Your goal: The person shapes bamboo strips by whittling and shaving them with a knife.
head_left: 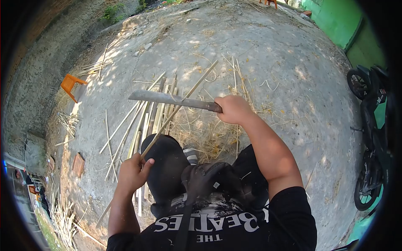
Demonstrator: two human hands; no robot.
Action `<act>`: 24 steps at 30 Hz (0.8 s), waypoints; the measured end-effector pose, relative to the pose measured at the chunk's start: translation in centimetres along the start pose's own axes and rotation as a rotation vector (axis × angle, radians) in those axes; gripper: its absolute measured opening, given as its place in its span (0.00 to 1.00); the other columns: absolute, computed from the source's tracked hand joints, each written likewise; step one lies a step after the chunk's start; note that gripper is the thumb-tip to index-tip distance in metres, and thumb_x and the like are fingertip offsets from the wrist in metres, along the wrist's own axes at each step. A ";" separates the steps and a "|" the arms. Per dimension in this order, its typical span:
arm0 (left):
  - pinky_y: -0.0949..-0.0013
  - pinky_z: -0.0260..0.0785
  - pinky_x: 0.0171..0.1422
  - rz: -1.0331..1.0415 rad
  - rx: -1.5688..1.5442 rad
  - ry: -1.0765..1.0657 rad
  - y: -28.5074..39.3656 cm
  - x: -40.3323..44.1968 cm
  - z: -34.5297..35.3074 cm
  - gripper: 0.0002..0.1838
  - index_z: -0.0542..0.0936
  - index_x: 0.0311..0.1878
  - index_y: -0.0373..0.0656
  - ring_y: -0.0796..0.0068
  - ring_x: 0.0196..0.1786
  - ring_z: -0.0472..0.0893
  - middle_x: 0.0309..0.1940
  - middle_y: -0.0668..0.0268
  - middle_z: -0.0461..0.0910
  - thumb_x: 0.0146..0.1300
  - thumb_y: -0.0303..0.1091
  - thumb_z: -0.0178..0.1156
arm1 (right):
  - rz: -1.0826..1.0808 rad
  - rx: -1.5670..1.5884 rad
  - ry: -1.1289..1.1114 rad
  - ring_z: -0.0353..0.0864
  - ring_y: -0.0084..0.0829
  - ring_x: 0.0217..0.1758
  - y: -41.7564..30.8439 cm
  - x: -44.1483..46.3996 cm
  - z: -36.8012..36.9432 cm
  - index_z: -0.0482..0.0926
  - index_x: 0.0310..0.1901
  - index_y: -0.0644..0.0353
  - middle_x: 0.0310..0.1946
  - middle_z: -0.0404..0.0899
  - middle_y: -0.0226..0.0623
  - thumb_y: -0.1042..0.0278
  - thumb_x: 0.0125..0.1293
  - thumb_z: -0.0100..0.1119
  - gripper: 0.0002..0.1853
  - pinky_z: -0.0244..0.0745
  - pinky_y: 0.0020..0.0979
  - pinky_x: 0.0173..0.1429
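My right hand [233,109] is closed round the handle of a machete [167,98], whose long grey blade points left. In my left hand [135,172] is a thin bamboo strip [201,80], slanting up and to the right past my knee. The blade crosses the strip near its middle; I cannot tell whether it is cutting in or only touching. Beneath them, a bundle of split bamboo strips [142,116] lies on the ground. Pale shavings [209,136] are scattered in front of my feet.
An orange plastic stool [73,85] stands at the left, near a rough wall [31,79]. More bamboo strips [63,217] are heaped at the lower left. A brick-coloured slab [78,165] lies on the concrete. On the right a black motorcycle [368,138] is parked by a green wall [335,21].
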State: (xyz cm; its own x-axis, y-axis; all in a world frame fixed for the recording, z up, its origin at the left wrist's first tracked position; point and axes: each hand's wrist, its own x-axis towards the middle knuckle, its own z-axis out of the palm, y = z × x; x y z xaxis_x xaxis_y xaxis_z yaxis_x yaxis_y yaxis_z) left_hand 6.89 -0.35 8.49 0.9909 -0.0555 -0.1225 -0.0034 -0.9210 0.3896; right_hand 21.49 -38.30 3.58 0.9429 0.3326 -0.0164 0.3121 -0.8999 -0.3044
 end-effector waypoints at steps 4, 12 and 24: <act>0.55 0.71 0.33 -0.022 -0.017 0.023 1.6 -0.1 1.2 0.24 0.79 0.32 0.37 0.54 0.26 0.82 0.19 0.56 0.79 0.68 0.53 0.68 | -0.034 0.044 -0.019 0.87 0.49 0.43 -2.0 -0.8 0.3 0.81 0.42 0.50 0.34 0.86 0.41 0.62 0.56 0.67 0.11 0.81 0.52 0.46; 0.54 0.70 0.32 0.022 0.018 0.006 -0.7 -2.1 0.2 0.24 0.77 0.29 0.39 0.50 0.25 0.80 0.19 0.55 0.78 0.65 0.52 0.71 | 0.014 0.056 0.144 0.85 0.52 0.38 2.2 -1.4 0.1 0.79 0.39 0.52 0.29 0.83 0.43 0.61 0.56 0.67 0.11 0.77 0.53 0.40; 0.52 0.69 0.32 0.217 -0.043 -0.077 -2.7 -0.6 0.6 0.25 0.75 0.27 0.39 0.48 0.26 0.80 0.19 0.55 0.78 0.66 0.51 0.70 | 0.274 0.039 0.134 0.85 0.54 0.42 -0.4 -12.3 0.5 0.80 0.42 0.54 0.35 0.84 0.47 0.61 0.58 0.65 0.12 0.78 0.54 0.46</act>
State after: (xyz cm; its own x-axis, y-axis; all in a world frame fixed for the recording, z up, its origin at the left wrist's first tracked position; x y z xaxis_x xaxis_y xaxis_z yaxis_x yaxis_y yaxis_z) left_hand 6.24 1.97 6.96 0.9545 -0.2810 -0.1001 -0.2077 -0.8670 0.4529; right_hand 9.70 -41.91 3.44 0.9991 0.0366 0.0226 0.0422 -0.9387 -0.3421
